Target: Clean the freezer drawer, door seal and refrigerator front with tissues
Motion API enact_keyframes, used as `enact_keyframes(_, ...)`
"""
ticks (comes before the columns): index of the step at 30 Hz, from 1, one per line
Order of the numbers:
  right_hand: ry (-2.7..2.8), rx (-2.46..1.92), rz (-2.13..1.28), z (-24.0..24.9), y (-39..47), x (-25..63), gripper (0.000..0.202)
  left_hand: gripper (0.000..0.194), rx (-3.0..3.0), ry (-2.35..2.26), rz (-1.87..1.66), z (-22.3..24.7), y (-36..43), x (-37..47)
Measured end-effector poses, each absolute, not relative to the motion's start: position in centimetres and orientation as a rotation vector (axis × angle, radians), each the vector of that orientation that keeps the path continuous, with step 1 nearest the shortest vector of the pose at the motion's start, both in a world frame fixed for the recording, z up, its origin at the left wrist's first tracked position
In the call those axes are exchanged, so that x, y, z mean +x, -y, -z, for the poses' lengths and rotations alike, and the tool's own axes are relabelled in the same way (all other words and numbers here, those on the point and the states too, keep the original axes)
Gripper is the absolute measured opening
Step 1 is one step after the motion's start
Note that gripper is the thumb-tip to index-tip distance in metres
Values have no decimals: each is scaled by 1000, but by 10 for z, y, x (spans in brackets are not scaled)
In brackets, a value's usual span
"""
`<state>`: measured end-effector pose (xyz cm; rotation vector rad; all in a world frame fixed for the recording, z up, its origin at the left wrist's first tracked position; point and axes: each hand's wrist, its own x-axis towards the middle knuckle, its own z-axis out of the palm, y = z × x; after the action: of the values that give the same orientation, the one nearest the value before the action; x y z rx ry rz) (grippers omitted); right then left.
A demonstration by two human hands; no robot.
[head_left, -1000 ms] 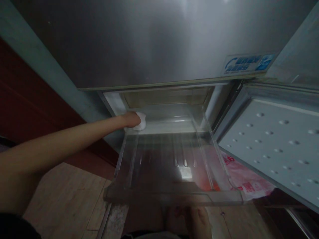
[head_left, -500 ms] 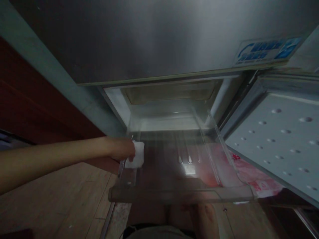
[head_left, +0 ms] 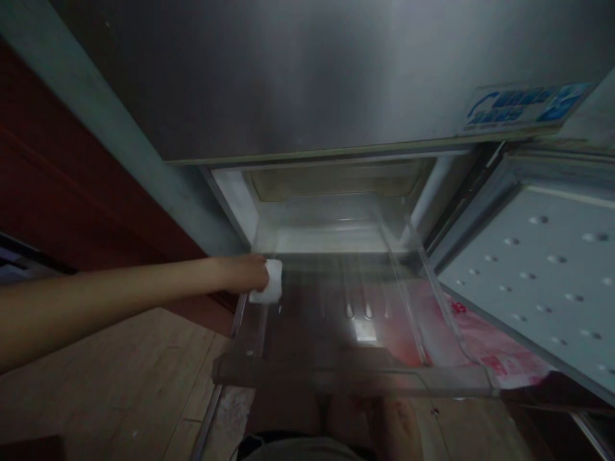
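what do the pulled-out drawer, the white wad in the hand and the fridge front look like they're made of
See-through pulled-out drawer: clear hard plastic, glossy; the floor shows through it. White wad in the left hand: probably soft cloth or paper, matt and crumpled. Grey fridge front: seemingly brushed metal, with a dull sheen.

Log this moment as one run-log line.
left hand: shut on white cloth | cloth: on left wall of clear plastic fridge drawer | right hand: not in view

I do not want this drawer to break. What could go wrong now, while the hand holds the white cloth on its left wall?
The clear drawer is pulled far out, so pressure from the left hand with the white cloth on its thin side wall might bend or tip it. The open door stands close beside it and could be bumped.
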<state>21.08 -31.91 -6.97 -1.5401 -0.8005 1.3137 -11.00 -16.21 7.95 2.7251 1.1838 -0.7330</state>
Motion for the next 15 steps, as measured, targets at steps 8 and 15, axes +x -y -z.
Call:
enact_keyframes(8,811,-1577,-1214,81,326,206,40,24,2784,-1591,778,-95,50,-122)
enact_keyframes(15,777,-1602,-1188,83,326,204,35,27,2785,-1567,769,-91,72,-117)
